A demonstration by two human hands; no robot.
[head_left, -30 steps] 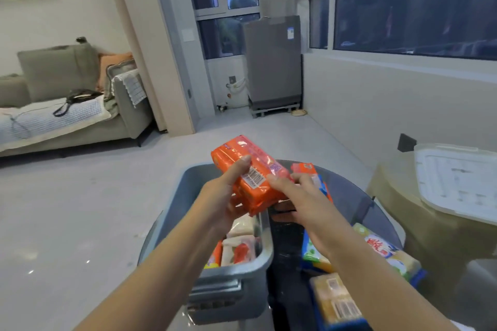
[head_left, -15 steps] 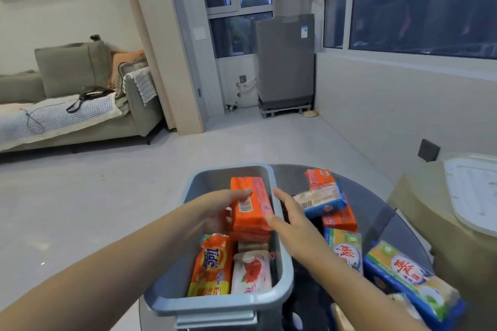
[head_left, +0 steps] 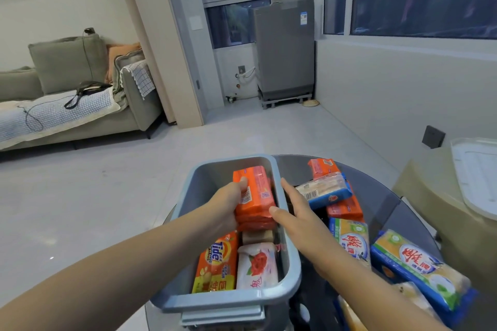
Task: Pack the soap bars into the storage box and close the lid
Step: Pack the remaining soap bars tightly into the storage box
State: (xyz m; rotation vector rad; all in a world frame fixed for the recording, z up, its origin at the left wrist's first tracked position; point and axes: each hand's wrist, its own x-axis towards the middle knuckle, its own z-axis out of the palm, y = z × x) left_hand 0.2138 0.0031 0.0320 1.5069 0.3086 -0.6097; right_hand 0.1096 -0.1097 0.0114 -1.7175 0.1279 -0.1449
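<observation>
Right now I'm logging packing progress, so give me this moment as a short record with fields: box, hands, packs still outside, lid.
box: grey storage box, open, on the dark glass table
inside box: Tide pack, pink rose pack
left hand: grips orange soap pack inside the box
right hand: open, fingers straight, above the box's right rim
outside box: several packs on the table, among them a blue-edged pack
lid: off, lying to the right

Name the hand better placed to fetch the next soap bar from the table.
Right hand: open, at the box's right rim, beside the blue-wrapped soap bar. Left hand grips the orange pack.
</observation>
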